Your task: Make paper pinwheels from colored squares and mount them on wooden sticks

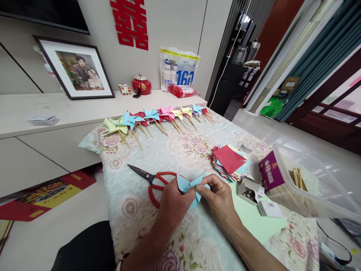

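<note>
Both hands are working a light-blue paper square [191,187] just above the table [180,150], folding its cut corners toward the middle into a pinwheel shape. The left hand [172,201] is pinching the paper's left side closed between thumb and fingers; the right hand [218,194] is pinching the right side, fingertips meeting near the centre. To do this well, it looks wise to be keeping every gathered tip stacked on the centre point and pressing lightly, so the vanes stay curved rather than creased. The red-handled scissors [153,180] are lying just beside the left hand, blades open. A stack of coloured paper squares [229,161] and an open box of pins [249,191] are lying near the right hand, finished pinwheels [152,118] lined along the far edge.
</note>
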Motion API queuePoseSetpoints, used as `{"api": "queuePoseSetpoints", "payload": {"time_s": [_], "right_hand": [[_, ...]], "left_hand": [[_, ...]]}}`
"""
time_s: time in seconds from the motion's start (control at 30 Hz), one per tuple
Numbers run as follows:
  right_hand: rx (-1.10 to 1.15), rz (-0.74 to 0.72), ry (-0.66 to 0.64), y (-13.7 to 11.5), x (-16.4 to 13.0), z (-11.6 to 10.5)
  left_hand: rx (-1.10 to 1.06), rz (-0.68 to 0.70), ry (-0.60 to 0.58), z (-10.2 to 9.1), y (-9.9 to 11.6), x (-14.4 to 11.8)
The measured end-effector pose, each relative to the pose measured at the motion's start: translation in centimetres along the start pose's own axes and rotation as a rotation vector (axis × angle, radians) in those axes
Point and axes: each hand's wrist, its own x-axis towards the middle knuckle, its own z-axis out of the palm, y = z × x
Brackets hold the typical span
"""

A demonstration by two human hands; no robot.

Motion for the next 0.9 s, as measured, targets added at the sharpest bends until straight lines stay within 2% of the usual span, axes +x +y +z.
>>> {"api": "queuePoseSetpoints", "payload": {"time_s": [0.1, 0.23, 0.53, 0.7, 0.9], "right_hand": [[0.079, 0.021, -0.034, -0.2, 0.0, 0.1], [0.184, 0.073, -0.019, -0.4, 0.1, 0.1], [0.272, 0.148, -0.033, -0.9, 0.3, -0.3], [0.275, 0.127, -0.034, -1.1, 0.1, -0.5], [0.187, -0.032, 0.003, -1.1, 0.4, -1.1]], "left_hand": [[-0.060, 0.012, -0.027, 0.0, 0.0, 0.1], [-0.192, -0.010, -0.132, 0.0, -0.2, 0.1], [-0.401, -0.048, -0.242, -0.2, -0.6, 0.3], [-0.471, -0.098, -0.188, -0.1, -0.1, 0.4], [-0.546, -0.104, -0.120, 0.0, -0.4, 1.1]]}}
